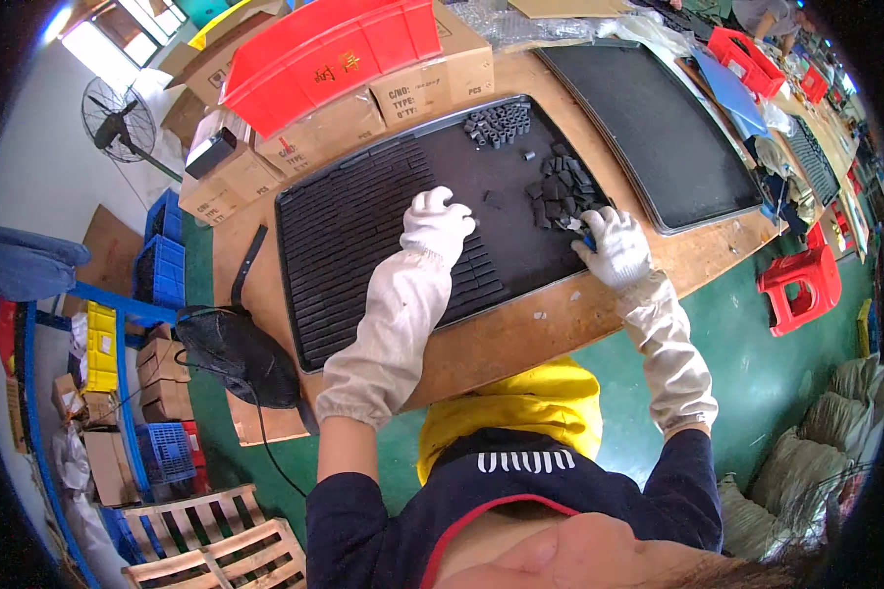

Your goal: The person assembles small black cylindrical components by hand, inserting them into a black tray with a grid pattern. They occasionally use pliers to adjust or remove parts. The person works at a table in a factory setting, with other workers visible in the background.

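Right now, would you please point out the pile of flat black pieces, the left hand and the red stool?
Pile of flat black pieces [560,187]: head view, its middle.
Left hand [435,226]: head view, back of the glove.
Red stool [824,281]: head view, solid side right of its opening.

L gloved hand [437,218] and its cream sleeve cover [398,314] hide part of the black strip rows [353,236]; any piece in its grip can't be made out. Blue bit [588,240] at R gloved hand [616,247], mostly covered, too small to ID. Top R, 1 co-worker [771,14] is blurred, cut off. Wooden pallet [224,564] cropped at btm edge.
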`<state>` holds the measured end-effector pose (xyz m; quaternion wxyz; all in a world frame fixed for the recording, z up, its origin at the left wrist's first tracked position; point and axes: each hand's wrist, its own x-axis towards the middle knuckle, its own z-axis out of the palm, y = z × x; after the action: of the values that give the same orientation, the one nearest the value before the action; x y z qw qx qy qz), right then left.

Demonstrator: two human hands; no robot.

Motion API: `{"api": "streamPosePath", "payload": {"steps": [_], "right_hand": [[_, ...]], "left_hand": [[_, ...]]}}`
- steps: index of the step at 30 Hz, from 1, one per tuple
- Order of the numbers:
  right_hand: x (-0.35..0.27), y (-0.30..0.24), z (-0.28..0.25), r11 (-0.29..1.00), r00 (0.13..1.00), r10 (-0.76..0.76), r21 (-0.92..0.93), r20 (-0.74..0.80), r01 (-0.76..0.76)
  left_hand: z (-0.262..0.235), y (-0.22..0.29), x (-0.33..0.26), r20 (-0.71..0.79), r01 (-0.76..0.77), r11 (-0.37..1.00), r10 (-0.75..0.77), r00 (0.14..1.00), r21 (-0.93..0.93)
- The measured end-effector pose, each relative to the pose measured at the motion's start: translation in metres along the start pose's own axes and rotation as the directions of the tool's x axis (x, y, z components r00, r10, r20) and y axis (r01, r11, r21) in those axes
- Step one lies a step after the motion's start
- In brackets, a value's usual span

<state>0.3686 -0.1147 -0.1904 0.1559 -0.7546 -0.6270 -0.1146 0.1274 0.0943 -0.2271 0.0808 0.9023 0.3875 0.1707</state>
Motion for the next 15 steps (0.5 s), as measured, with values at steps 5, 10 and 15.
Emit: {"api": "streamPosePath", "payload": {"steps": [5, 10, 15], "right_hand": [[-0.008, 0.012, -0.011, 0.999, 0.999, 0.037, 0.001, 0.002, -0.037], [-0.009, 0.013, -0.017, 1.000, 1.000, -0.001, -0.031, 0.023, 0.002], [-0.001, 0.005, -0.020, 0.988, 0.988, -0.139, -0.080, -0.065, 0.133]], "left_hand": [[-0.010, 0.021, 0.008, -0.023, 0.240, 0.966, -0.243, 0.970, -0.092], [-0.006, 0.007, 0.008, 0.007, 0.102, 0.994, -0.101, 0.995, -0.050], [-0.034, 0.052, 0.006, -0.111, -0.293, 0.931, 0.274, 0.955, -0.219]]}}
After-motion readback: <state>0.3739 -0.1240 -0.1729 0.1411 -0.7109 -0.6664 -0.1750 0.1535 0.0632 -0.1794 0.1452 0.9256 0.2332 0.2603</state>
